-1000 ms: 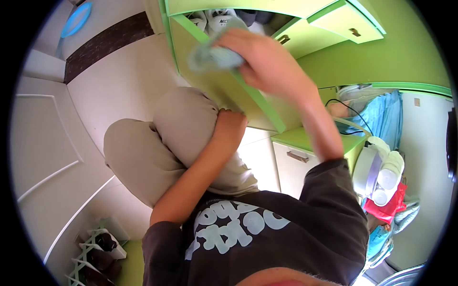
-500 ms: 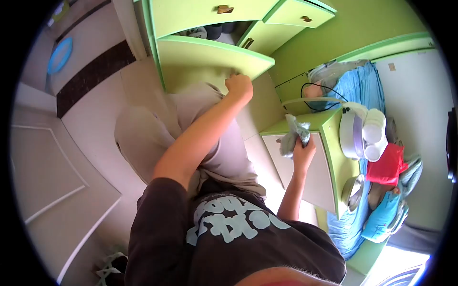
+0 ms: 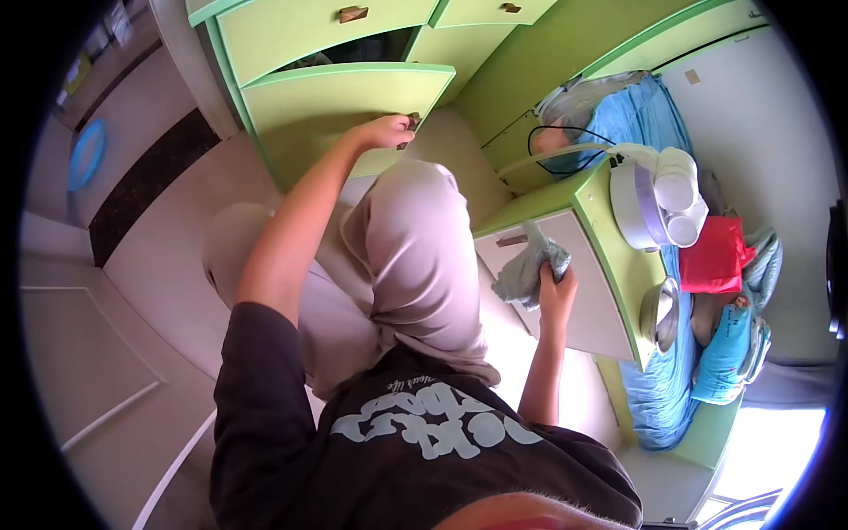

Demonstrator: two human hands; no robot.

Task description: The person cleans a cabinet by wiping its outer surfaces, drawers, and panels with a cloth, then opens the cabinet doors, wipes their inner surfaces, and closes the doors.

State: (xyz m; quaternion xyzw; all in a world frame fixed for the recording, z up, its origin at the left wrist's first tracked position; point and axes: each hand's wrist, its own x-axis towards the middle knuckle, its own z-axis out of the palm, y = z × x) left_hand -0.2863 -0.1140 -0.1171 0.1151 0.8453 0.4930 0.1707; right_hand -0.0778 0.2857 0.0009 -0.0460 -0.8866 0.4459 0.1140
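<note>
My left hand has its fingers closed round the brown handle of a green tilting cabinet door. The door leans partly out, and a dark gap with faint grey shapes shows above it. My right hand grips a grey-green cloth, crumpled and hanging in front of the pale door of a low green cabinet.
On the low cabinet stand a white appliance with white cups and a metal bowl. To the right lie a red bag and a blue bag. My bent knees are between my arms.
My right hand has come down from the cabinet opening to the right with the cloth. My left hand has moved from beside my knee to the door handle. The tilting door has swung further closed.
</note>
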